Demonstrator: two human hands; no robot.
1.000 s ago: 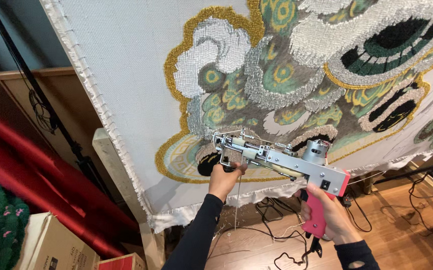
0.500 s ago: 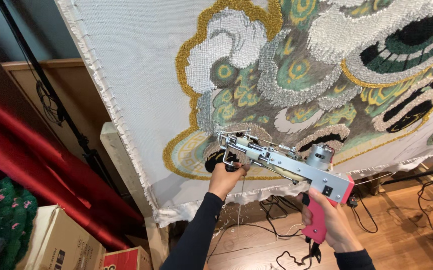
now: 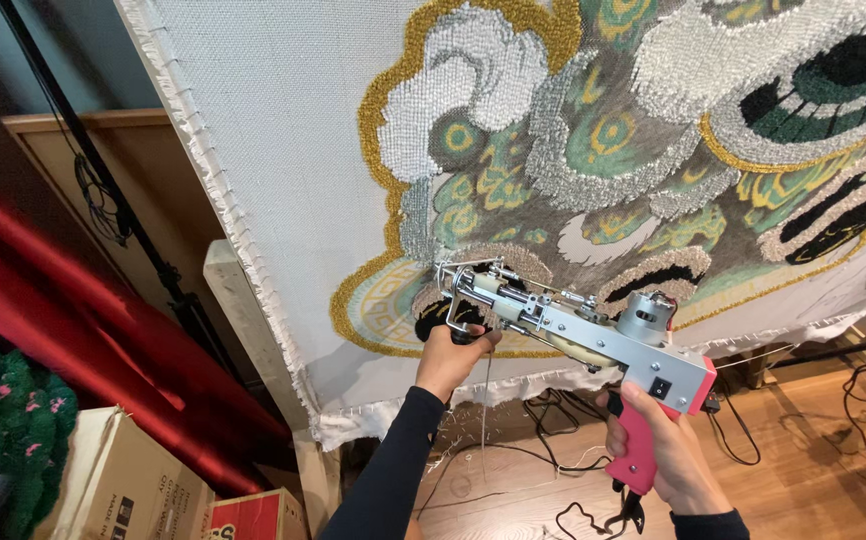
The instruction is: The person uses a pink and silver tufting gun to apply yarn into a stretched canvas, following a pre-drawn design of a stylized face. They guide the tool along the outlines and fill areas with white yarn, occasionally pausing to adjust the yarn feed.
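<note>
I'm seeing the big tufted cloth (image 3: 283,150) w/ gold, green & silver pattern filling the view, cardboard boxes (image 3: 133,490) lower left. Tufting gun (image 3: 573,325), silver w/ pink grip, is pressing its tip against the cloth. Left hand (image 3: 450,355) is clamping its front handle, right hand (image 3: 658,455) clamping the grip.

Tufting gun (image 3: 593,335) tip hidden vs. cloth (image 3: 293,150).

Wooden floor (image 3: 813,470) (black cables (image 3: 543,455), cardboard boxes (image 3: 118,485))

A rug-making workshop: stretched tufting cloth (image 3: 283,130) on a wooden frame (image 3: 243,310), cardboard boxes (image 3: 123,480).
</note>
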